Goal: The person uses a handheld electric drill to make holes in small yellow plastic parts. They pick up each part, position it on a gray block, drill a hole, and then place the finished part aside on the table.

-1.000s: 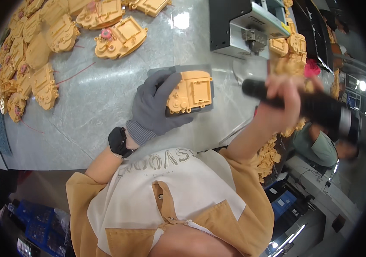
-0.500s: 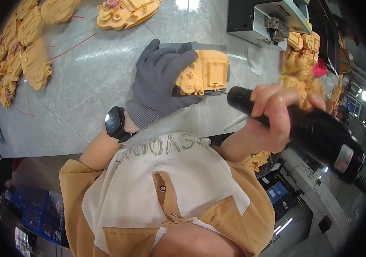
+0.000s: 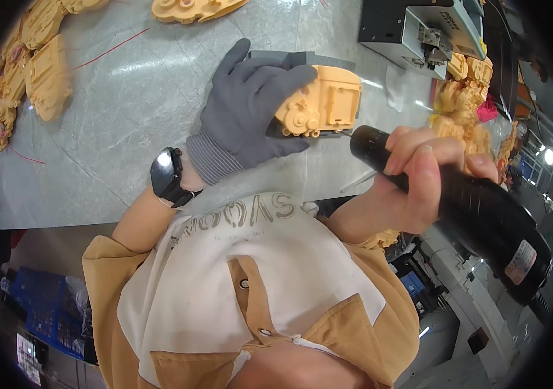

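My left hand (image 3: pixel 244 110), in a grey glove, grips the left end of a yellow-orange moulded plastic housing (image 3: pixel 328 97). The housing rests on a dark grey block or fixture (image 3: pixel 302 59) that shows behind it. My bare right hand (image 3: pixel 425 172) is wrapped round a black electric screwdriver (image 3: pixel 483 207), held slanting with its nose toward the housing. The screwdriver's thin bit reaches the near edge of the housing, close to the lower right corner. Whether a screw sits under the bit is too small to tell.
More yellow-orange housings (image 3: pixel 46 81) lie in a heap at the left, and one housing (image 3: pixel 198 8) sits at the far edge. A silver and black metal device (image 3: pixel 419 39) stands at the back right beside further plastic parts (image 3: pixel 461 97). A red wire (image 3: pixel 113 48) lies on the grey table (image 3: pixel 127 123).
The view has shifted slightly, so the table things sit a little differently in it. Both hands keep their grips, and the bit stays at the housing's near edge.
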The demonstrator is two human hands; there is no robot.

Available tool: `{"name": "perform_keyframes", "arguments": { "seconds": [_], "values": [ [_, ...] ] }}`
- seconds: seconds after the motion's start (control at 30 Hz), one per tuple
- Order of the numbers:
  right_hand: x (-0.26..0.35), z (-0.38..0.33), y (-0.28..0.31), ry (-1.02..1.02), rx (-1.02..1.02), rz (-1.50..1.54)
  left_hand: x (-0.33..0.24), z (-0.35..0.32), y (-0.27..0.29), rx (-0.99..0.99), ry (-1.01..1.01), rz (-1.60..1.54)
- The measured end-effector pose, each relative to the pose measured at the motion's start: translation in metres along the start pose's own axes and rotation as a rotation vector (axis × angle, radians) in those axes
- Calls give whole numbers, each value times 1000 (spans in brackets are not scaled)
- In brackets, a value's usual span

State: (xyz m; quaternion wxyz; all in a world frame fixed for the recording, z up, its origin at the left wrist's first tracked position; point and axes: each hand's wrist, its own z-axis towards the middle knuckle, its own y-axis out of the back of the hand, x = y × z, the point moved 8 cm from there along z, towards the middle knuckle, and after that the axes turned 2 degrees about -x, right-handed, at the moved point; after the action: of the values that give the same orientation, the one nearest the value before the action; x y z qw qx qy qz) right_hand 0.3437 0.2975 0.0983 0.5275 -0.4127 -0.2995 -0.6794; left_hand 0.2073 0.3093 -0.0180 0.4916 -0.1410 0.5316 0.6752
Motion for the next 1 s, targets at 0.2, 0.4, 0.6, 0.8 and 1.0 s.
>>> {"name": "perform_keyframes", "arguments": {
  "seconds": [0.2, 0.4, 0.6, 0.8, 1.0],
  "values": [
    [-3, -5, 9, -9, 136, 180, 4, -3, -1, -45, -7, -11],
    [-8, -2, 15, -15, 218, 287, 3, -3, 1, -74, -4, -15],
    [-6, 5, 8, -61, 433, 220, 4, -4, 2, -81, 9, -22],
    [-6, -2, 3, -45, 279, 214, 4, -3, 0, -86, 14, -26],
    [-6, -4, 4, -4, 174, 213, 2, -2, 2, -92, 5, -35]
  ]
}}
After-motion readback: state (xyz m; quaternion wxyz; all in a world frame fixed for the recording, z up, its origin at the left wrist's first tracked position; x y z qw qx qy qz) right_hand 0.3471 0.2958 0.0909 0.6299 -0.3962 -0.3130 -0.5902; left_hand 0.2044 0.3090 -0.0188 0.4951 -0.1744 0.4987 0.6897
